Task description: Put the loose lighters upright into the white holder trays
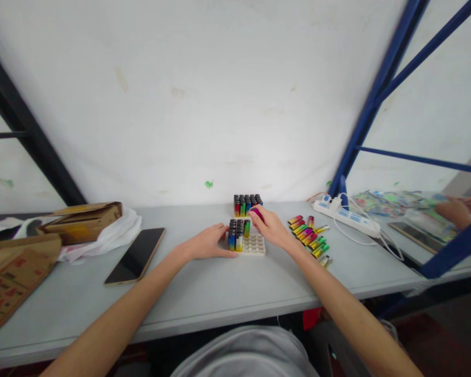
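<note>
A white tray with round pockets (255, 247) lies on the table, its left part filled with upright colourful lighters (235, 235) with black tops. My left hand (210, 242) closes around the tray's left end, thumb at the front and fingers behind. Above the tray's back right part, my right hand (271, 226) pinches a magenta lighter (256, 210); its lower end is hidden by the fingers. Right behind stands another full block of upright lighters (243, 205). Loose metallic lighters (308, 235) in red, yellow and green lie spread to the right of my right hand.
At the left are a dark phone (137, 256), an open cardboard box (82, 222), white plastic (120, 235) and another carton (19, 277). A power strip (347, 217) with cables lies right, beside a blue frame (371, 110). Beyond it, another person's hand (453, 212) works near plastic bags.
</note>
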A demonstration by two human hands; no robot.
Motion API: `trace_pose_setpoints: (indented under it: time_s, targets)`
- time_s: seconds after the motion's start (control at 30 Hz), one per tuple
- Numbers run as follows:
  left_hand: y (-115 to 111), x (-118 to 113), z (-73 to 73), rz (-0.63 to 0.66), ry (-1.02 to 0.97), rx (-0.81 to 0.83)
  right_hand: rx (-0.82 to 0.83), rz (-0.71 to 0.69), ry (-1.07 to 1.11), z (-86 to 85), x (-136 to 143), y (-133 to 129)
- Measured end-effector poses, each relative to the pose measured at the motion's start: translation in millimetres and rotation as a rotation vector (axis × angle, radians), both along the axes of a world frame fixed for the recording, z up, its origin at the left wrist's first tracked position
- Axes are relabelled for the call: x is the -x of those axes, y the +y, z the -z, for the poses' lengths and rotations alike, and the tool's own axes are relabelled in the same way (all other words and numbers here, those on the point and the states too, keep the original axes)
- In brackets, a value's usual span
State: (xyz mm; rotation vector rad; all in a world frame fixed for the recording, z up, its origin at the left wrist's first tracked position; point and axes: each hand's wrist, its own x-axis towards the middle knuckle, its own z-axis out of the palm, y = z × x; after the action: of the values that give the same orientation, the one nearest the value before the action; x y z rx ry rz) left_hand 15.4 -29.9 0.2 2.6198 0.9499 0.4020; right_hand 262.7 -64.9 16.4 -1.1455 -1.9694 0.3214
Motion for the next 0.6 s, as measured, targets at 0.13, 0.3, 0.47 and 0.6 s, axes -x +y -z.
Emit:
trace_pose_setpoints:
  time_s: [0.13, 0.3, 0.47, 0.6]
  targets:
    - [0.6, 0.1, 1.1, 0.001, -0.016, -0.012, -0.045, -0.079, -0.022, -3.7, -1.9, -2.3]
    - [1.6, 0.2, 2.3, 0.005, 0.004, 0.002, -0.104, -0.121, -0.148, -2.6, -2.2, 0.0]
    - [1.9, 0.7, 2.6, 0.006, 0.002, 0.007, -0.005, -0.180, -0.153, 0.2, -3.0, 0.8]
    - [2.3, 0.8, 2.9, 0.015, -0.007, 0.003, 0.027, -0.183, -0.123, -0.5, -5.1, 0.7]
